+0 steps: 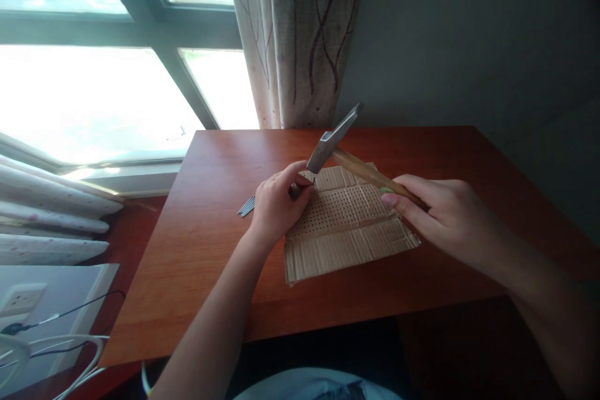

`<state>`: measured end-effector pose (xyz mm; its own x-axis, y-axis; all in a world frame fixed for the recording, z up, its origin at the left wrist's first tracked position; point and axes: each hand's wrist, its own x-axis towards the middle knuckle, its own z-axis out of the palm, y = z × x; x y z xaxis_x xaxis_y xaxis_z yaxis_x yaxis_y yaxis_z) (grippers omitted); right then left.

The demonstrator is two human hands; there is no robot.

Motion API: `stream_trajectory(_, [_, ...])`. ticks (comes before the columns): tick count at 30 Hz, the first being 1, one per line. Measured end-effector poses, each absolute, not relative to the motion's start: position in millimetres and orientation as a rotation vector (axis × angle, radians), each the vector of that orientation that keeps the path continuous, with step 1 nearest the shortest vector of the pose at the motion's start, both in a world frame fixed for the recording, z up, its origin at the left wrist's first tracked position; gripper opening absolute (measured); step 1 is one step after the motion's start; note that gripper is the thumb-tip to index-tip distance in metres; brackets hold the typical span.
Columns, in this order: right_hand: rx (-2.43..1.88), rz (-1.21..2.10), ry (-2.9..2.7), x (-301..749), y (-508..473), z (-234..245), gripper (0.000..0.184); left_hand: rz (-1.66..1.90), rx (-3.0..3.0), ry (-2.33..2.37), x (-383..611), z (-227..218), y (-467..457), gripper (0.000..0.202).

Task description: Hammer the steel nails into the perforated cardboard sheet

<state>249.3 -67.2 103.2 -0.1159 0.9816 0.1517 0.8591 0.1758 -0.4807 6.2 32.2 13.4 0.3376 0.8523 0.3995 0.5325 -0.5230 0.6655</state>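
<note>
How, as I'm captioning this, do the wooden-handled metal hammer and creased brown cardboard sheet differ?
The hammer slants in the right hand; the cardboard lies on the reddish wooden table. The hammer is narrow, the cardboard broad. Both show brown.

Strong daylight enters from the left through the window, whose panes are overexposed to near white, with a hazy blue-green cast about the frame. The tabletop carries a pale sheen at its far left corner and darkens toward the right; the wall beyond lies in dim shade. Below the near edge, shadow deepens almost to black. Perforations in the cardboard remain legible, though fine detail is soft; wide-angle distortion stretches the margins.
</note>
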Motion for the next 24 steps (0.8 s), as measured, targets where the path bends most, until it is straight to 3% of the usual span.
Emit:
stream_trajectory(9, [-1.755,0.356,-2.04,253,-70,101,0.034,1.035,2.181,1.2,6,11,34,0.037])
stream_trajectory(20, [-1.747,0.435,-2.042,247,-69,97,0.034,0.99,2.211,1.142,4,16,36,0.015])
stream_trajectory(24, [-1.756,0.453,-2.035,250,-70,92,0.033,0.967,2.326,1.11,0,19,37,0.017])
